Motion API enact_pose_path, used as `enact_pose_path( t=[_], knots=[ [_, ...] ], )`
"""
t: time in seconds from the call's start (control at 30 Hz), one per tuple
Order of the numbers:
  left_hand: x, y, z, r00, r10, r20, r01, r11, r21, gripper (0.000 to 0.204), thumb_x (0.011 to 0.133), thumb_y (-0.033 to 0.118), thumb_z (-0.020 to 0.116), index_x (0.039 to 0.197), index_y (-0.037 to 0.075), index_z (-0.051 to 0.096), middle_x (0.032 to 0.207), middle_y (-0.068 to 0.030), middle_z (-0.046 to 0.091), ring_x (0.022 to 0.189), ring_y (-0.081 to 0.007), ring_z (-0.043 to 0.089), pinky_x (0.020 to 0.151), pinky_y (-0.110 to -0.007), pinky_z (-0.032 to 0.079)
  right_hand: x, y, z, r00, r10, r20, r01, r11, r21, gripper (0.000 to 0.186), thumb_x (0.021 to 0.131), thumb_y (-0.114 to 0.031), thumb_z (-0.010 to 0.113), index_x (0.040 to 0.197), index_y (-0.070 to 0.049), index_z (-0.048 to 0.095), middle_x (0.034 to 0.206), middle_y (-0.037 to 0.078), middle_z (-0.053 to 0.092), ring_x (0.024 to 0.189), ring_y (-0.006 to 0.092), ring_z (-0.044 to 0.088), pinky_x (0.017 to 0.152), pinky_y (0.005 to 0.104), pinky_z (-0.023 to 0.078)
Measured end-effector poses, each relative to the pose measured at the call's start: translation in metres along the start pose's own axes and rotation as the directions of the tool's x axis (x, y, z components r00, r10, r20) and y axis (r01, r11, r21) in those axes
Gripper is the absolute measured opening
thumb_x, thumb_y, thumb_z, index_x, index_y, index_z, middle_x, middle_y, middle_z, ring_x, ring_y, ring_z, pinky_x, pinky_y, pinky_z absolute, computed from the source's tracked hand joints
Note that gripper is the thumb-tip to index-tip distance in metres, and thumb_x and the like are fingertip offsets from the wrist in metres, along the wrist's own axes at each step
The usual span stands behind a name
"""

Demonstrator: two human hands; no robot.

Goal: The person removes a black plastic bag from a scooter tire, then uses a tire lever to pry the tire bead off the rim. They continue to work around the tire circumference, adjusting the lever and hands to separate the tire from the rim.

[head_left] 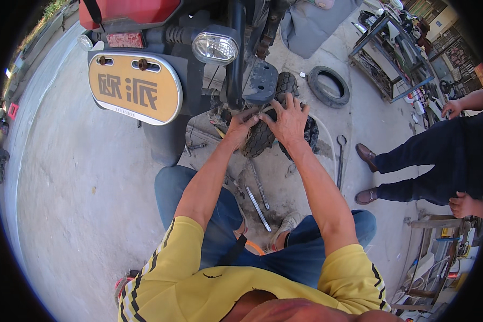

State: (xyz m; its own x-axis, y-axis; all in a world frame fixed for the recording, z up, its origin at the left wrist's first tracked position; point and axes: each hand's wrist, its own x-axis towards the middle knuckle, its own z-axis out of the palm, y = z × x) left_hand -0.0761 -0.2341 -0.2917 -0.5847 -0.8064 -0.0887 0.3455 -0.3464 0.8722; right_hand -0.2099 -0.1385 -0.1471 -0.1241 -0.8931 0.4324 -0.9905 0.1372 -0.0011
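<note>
In front of me is a black knobbly tyre (258,140) on a wheel, low beside the scooter (161,137). My left hand (243,125) grips the tyre's near left part, its fingers bent over the rubber. Across from it, my right hand (290,122) holds the tyre's upper side, thumb pointing toward the left hand and fingers curled over the far edge. Both hands nearly meet. What lies under the fingers is hidden. Just right of the wheel, a dark round thing (310,134) is partly covered by my right wrist.
Two metal bars (258,208) lie between my feet and the wheel. A loose tyre (328,87) and a long ring-ended wrench (340,161) are on the concrete to the right. Another person (429,166) stands there, near a metal tool cart (392,59). A wooden stand (434,222) holds clutter.
</note>
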Motion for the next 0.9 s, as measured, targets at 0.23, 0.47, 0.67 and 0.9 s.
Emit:
enact_pose_path(
  t=[0.23,0.47,0.67,0.9],
  knots=[
    [-0.021,0.008,-0.023,0.978,-0.106,0.182,0.107,0.994,0.001,0.055,0.102,0.004,0.065,0.154,-0.008,0.05,0.153,-0.0166,0.056,0.145,-0.0256,0.049,0.124,-0.039,0.036,-0.039,-0.02,0.014,0.991,-0.083,-0.101,0.083,0.997,-0.005,0.047,0.084,-0.045,0.084,0.122,-0.018,0.076,0.119,0.004,0.059,0.112,0.0253,0.057,0.092,0.0495,0.037],
    [-0.019,-0.015,-0.043,0.962,-0.274,-0.026,0.273,0.962,-0.028,0.039,0.106,0.014,0.061,0.143,0.0,0.064,0.138,-0.0141,0.067,0.128,-0.0244,0.063,0.11,-0.041,0.05,-0.073,-0.037,0.019,0.979,-0.189,-0.069,0.189,0.982,-0.015,0.047,0.083,-0.031,0.085,0.126,-0.017,0.072,0.115,0.002,0.06,0.105,0.0223,0.059,0.089,0.0467,0.038],
    [0.0,-0.03,-0.035,0.919,-0.354,-0.174,0.383,0.906,0.182,0.027,0.104,0.018,0.067,0.122,-0.001,0.076,0.108,-0.0095,0.076,0.096,-0.0196,0.072,0.082,-0.038,0.058,-0.077,-0.039,0.011,0.983,-0.181,-0.025,0.18,0.983,-0.034,0.029,0.089,-0.02,0.078,0.118,-0.016,0.076,0.107,0.001,0.063,0.098,0.0204,0.066,0.081,0.0401,0.045],
    [0.011,-0.056,-0.048,0.971,-0.167,-0.172,0.21,0.938,0.276,0.021,0.099,0.014,0.068,0.111,0.002,0.079,0.1,-0.0087,0.075,0.089,-0.0198,0.07,0.076,-0.037,0.057,-0.057,-0.069,0.018,0.973,-0.231,-0.028,0.231,0.973,0.016,0.016,0.087,-0.016,0.074,0.102,-0.015,0.078,0.099,0.001,0.062,0.09,0.0202,0.068,0.069,0.0388,0.052]
  ],
)
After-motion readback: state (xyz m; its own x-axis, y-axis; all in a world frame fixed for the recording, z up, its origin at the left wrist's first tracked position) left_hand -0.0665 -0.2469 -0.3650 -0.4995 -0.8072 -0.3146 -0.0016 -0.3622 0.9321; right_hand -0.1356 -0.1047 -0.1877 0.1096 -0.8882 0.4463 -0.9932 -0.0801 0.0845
